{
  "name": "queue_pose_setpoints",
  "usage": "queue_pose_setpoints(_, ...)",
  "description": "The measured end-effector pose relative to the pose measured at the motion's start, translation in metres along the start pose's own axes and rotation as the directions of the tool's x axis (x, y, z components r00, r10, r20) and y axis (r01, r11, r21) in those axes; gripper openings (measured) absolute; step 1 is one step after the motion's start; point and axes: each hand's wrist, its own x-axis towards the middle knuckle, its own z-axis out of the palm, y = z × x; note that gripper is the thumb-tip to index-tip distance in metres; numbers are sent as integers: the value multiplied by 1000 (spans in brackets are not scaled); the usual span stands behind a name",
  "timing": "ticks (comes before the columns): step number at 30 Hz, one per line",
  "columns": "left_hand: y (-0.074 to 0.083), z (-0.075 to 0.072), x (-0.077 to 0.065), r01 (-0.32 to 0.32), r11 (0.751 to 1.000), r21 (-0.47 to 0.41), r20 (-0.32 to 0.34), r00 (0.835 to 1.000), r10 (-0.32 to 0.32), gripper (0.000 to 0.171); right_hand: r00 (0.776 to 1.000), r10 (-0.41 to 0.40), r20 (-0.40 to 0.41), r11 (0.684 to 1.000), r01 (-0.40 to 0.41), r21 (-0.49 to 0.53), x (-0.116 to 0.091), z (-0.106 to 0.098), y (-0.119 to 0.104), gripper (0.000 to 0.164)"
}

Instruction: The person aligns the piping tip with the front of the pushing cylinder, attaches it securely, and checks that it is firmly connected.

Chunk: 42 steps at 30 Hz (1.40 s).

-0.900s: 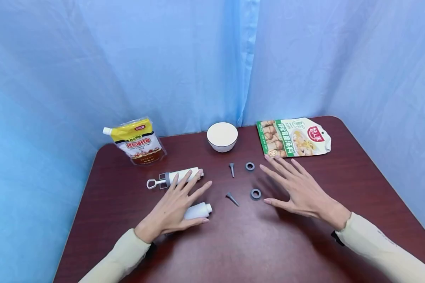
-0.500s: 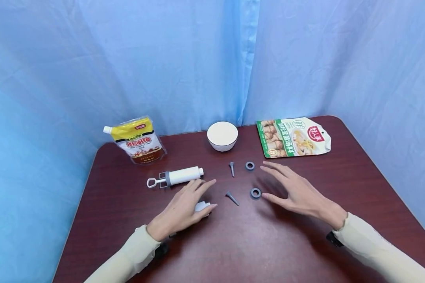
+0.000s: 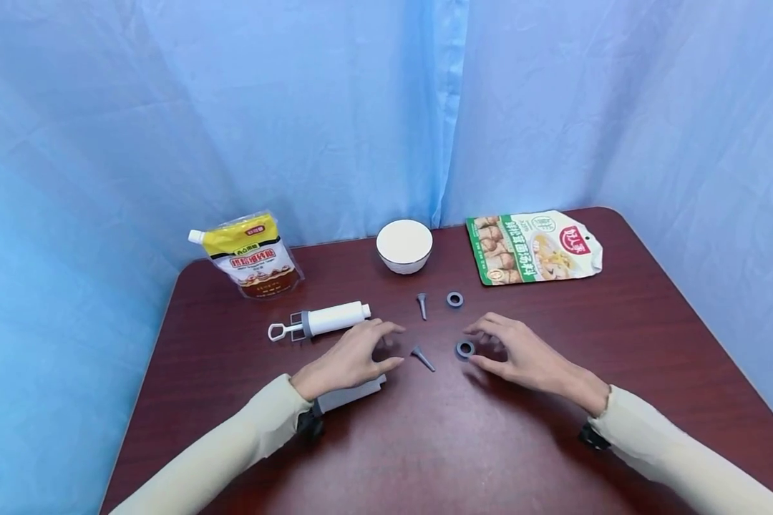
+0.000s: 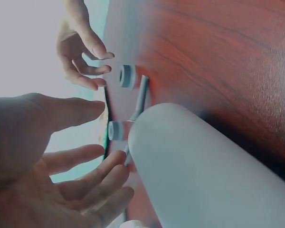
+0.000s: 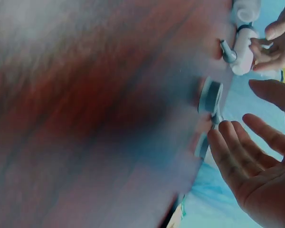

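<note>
My left hand [image 3: 354, 355], thumb and fingers apart in a loose curve, hovers over a white cylindrical barrel [image 3: 354, 395] and partly hides it. Its fingertips are just left of a small grey tapered nozzle [image 3: 423, 359]. Nothing is between its fingers in the left wrist view, where the barrel [image 4: 204, 171] looms large. My right hand [image 3: 522, 355] is at the right of a grey ring cap [image 3: 459, 352], the thumb tip at its edge and the fingers bent above. In the right wrist view, that palm [image 5: 266, 185] is bare, beside the ring.
A white syringe-like tool [image 3: 335, 319] with a pull handle lies behind the left hand. Farther back are another nozzle [image 3: 423, 307], a second ring cap [image 3: 454, 300] and a white bowl [image 3: 404, 247]. A spouted pouch [image 3: 251, 257] stands back left; a green-and-white packet [image 3: 535, 249] lies back right.
Both hands have lowered and drawn inward from a spread pose, their fingers bending. The left hand moved right toward the near nozzle, uncovering the syringe-like tool; the right came closer to the near ring cap.
</note>
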Motion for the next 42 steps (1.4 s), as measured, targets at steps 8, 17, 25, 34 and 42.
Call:
queue_pose_setpoints(8, -6, -5, 21, -60, 997, -55, 111, 992, 66, 44, 999, 15, 34, 1000, -15, 5, 3, 11, -4, 41)
queue_pose_setpoints(17, -3, -9, 44, -45, 996, -79, 225, 972, 62, 40, 997, 34, 67, 999, -35, 10, 5, 14, -4, 37)
queue_pose_setpoints(25, -3, -3, 57, -16, 992, -125, 309, 950, 54, 32, 994, 44, 103, 999, -43, -10, 6, 15, -5, 35)
queue_pose_setpoints(34, -3, 4, 67, -30, 994, -106, 329, 942, 64, 25, 995, 17, 94, 1000, -17, 3, 4, 13, -2, 28)
queue_pose_setpoints(42, -5, 6, 70, -28, 996, -88, 332, 942, 56, 14, 994, 47, 96, 999, -48, 5, 4, 14, -5, 24)
